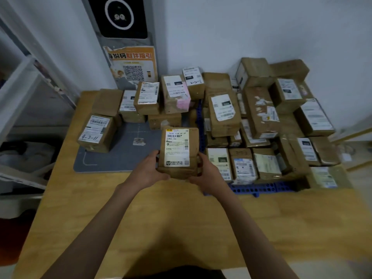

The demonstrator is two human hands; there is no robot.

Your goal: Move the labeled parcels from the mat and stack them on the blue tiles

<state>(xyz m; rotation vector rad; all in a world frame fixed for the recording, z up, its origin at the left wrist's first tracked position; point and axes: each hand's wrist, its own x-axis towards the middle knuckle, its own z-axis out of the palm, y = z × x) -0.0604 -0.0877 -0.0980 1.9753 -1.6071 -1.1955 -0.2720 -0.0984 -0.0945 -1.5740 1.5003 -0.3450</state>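
I hold a brown cardboard parcel (178, 152) with a white shipping label above the front edge of the grey mat (128, 154). My left hand (148, 171) grips its near left side and my right hand (205, 174) grips its near right side. Several labeled parcels stay on the mat, among them one marked 4-3-11 (96, 132) at the left and a cluster (157, 97) along the back. The blue tiles (263, 187) lie to the right, mostly hidden under a large pile of stacked parcels (261, 121).
Everything sits on a wooden table (161, 222) against a white wall. A grey kiosk with an orange QR poster (132, 65) stands behind the mat. Grey shelving (26, 93) runs along the left. The pile on the right reaches the table's right edge.
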